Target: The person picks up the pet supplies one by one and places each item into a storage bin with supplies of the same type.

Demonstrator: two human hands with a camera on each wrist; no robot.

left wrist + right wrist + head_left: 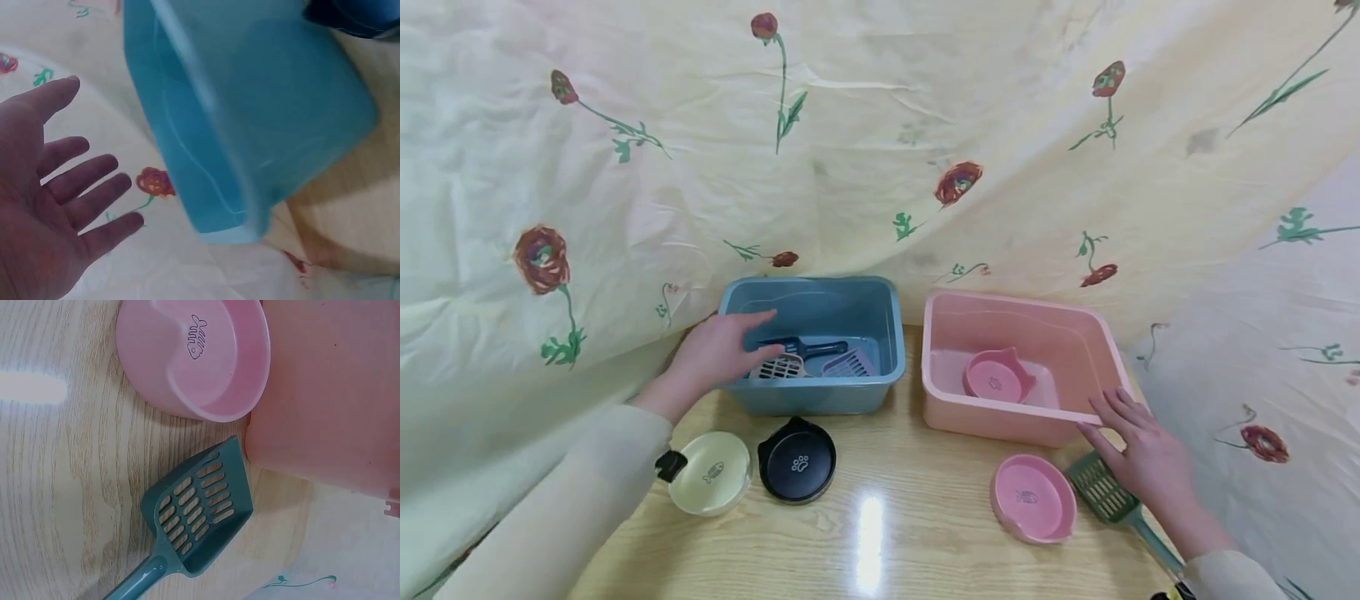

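Observation:
My left hand (718,350) hovers over the left end of a blue bin (820,396), fingers spread and holding nothing. Its palm (37,212) shows in the left wrist view beside the bin. Inside the bin lie a dark blue litter scoop (823,348), a light grey slotted scoop (780,367) and a lavender one (850,364). My right hand (1146,454) has its fingertips right at the near right corner of a pink bin (1000,421), fingers loosely extended. Inside that bin is a deep pink cat-eared bowl (996,377). A green litter scoop (200,506) lies below this hand.
A pink fish-print bowl (1033,498) sits on the wooden table (790,550) beside the green scoop. In front of the blue bin are a black paw-print bowl (797,462) and a cream bowl (710,472). A flowered cloth (865,108) hangs behind both bins.

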